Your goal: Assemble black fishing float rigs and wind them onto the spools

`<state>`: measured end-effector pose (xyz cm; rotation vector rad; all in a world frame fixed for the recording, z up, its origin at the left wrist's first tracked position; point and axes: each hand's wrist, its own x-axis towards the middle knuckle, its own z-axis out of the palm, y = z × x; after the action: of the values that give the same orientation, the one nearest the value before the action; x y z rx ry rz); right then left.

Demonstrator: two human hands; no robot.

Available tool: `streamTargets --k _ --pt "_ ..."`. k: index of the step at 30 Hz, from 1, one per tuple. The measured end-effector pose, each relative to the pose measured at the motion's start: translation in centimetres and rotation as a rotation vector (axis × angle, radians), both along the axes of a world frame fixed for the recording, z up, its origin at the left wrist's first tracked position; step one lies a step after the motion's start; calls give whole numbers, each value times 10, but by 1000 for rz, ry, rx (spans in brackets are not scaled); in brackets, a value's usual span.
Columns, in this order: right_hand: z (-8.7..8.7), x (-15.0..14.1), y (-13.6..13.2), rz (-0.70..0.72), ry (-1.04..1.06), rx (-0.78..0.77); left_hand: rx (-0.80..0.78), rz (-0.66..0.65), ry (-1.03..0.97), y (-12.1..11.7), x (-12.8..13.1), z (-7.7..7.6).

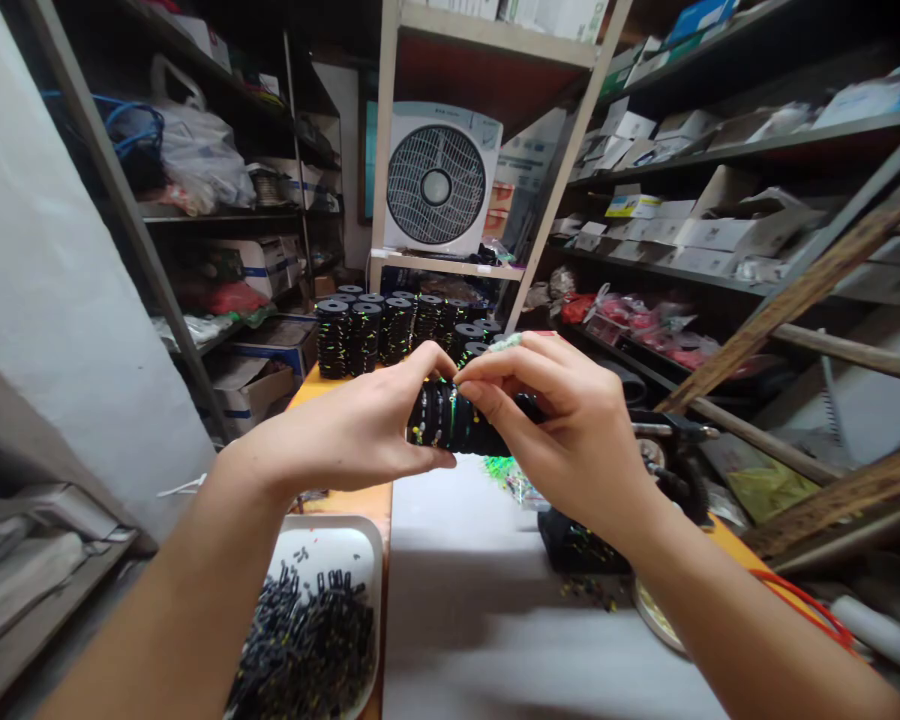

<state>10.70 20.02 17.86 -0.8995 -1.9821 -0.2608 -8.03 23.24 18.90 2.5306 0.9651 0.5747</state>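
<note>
In the middle of the view, my left hand [390,420] grips the left end of a black ribbed spool [461,415], its thumb below and fingers over the top. The spool lies roughly sideways, with small yellow, clear and green bits strung around its grooves. Over its right part is my right hand [562,420], with thumb and forefinger pinched together at the upper surface; whatever lies between those fingertips is too small to make out. A pale green wrap and a bit of red show on the right fingers. The spool's right end is hidden behind this hand.
Behind my hands stand stacks of similar black spools [379,335]. A white tray [377,600] of small black pieces sits at lower left. Right of the grey worktop [465,610] are a black device [682,470] and a wooden ladder [802,350]. Beyond stands a box fan [442,180].
</note>
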Motion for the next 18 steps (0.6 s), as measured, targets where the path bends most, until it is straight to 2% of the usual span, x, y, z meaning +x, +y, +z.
streamTargets --k 12,18 --pt "3 2 1 -12 -99 -36 -12 -19 -65 3 -1 -4" --pt "1 6 0 11 -125 -23 15 1 5 2 -2 -1"
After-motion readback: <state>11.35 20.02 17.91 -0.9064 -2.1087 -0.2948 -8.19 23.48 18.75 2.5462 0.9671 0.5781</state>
